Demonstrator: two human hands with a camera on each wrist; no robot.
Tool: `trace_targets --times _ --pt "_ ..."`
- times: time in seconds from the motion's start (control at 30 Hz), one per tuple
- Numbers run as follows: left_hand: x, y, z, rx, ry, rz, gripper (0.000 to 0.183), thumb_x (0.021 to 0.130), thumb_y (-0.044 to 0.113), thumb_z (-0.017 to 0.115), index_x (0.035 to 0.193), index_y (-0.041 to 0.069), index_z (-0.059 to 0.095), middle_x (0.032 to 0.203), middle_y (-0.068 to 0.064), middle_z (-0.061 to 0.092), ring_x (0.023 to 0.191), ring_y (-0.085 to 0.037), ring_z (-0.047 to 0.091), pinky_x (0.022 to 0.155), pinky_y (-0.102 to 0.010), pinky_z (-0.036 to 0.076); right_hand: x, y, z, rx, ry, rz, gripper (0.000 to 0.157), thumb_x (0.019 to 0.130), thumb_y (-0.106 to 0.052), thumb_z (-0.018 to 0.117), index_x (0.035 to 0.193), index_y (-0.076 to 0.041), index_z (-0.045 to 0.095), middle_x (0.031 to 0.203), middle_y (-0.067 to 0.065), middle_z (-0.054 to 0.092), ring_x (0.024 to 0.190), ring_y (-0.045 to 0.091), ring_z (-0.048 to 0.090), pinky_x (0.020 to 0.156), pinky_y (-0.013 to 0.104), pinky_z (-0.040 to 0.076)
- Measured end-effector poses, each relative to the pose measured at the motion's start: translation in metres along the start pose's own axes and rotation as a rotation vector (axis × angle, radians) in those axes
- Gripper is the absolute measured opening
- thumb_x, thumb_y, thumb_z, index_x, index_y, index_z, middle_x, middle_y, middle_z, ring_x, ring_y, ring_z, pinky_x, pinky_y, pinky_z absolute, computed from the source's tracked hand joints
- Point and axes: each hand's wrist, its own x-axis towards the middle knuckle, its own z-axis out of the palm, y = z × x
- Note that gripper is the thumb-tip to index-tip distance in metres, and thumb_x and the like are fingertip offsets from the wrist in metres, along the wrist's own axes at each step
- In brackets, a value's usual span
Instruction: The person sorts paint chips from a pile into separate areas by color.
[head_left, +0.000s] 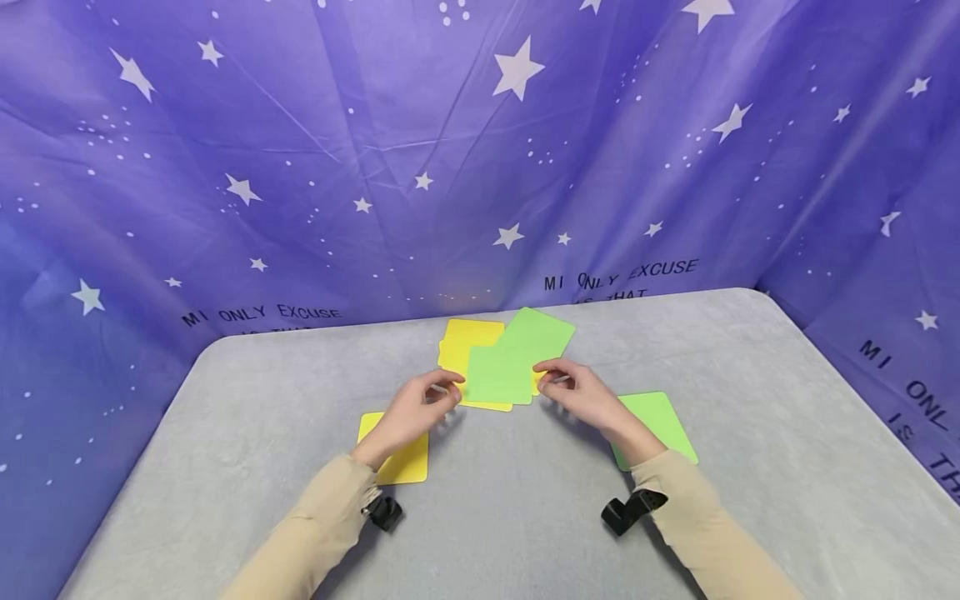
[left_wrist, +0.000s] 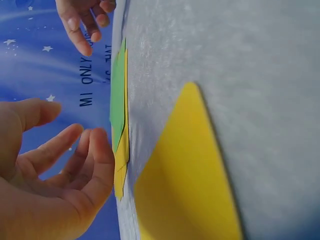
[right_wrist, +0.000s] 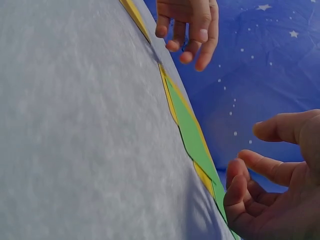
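Note:
At the back middle of the table lies an overlapping pile, with a green card point(head_left: 498, 375) on top, a second green card point(head_left: 536, 329) behind it and yellow cards point(head_left: 472, 332) underneath. My left hand point(head_left: 408, 408) hovers by the pile's left side, and my right hand point(head_left: 588, 398) by its right side. Both hands have loosely bent fingers. In the left wrist view, a gap shows between the thumb and fingers of the left hand point(left_wrist: 55, 180), with nothing held. The right hand point(right_wrist: 280, 185) likewise holds nothing in the right wrist view.
A single yellow card point(head_left: 408, 458) lies partly under the left wrist. Another green card point(head_left: 660, 421) lies partly behind the right forearm. The grey cloth-covered table point(head_left: 510, 517) meets a purple star-patterned curtain point(head_left: 420, 242) at its back edge.

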Motion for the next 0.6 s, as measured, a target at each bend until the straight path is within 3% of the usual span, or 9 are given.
trace_targets --times 0.33,0.6 --pt "0.026 0.0 0.012 -0.01 0.078 -0.035 0.036 0.091 0.01 0.064 0.126 0.001 0.059 0.122 -0.016 0.06 0.101 -0.028 0.061 0.078 -0.035 0.052 0.001 0.008 -0.004 -0.017 0.028 0.02 0.041 0.091 -0.005 0.057 0.13 0.01 0.051 0.121 0.027 0.056 0.099 0.031 0.058 0.07 0.03 0.05" --pt "0.034 -0.001 0.014 -0.035 0.087 -0.089 0.04 0.091 0.012 0.064 0.128 0.0 0.057 0.123 -0.018 0.058 0.103 -0.029 0.057 0.077 -0.036 0.051 0.005 0.007 0.005 0.012 0.008 0.022 0.048 0.092 -0.007 0.059 0.135 0.008 0.047 0.127 0.028 0.054 0.109 0.036 0.056 0.075 0.031 0.05"
